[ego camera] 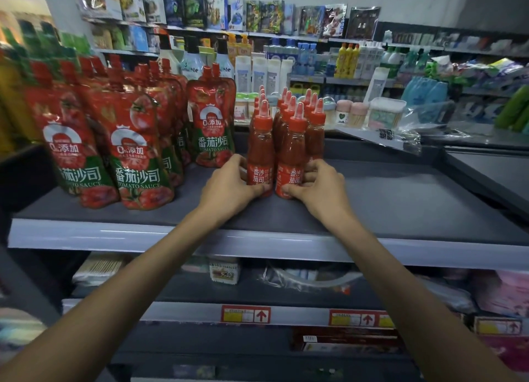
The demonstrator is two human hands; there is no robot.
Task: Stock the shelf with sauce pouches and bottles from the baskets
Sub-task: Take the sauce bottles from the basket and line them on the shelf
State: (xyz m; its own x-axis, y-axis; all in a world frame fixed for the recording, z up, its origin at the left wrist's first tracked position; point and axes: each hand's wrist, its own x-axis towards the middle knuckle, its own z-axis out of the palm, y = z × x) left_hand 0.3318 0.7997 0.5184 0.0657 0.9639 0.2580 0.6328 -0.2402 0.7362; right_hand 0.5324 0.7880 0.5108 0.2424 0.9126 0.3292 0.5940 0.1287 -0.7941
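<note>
Left hand (229, 182) grips the near-left bottle (260, 155), right hand (319, 185) the near-right bottle (292, 161), squaring rows; next likely means filling the shelf (400, 201) rightward.

place: shop | evidence: stocked shelves (257, 245), price tags (245, 314) (red arrows)
</note>
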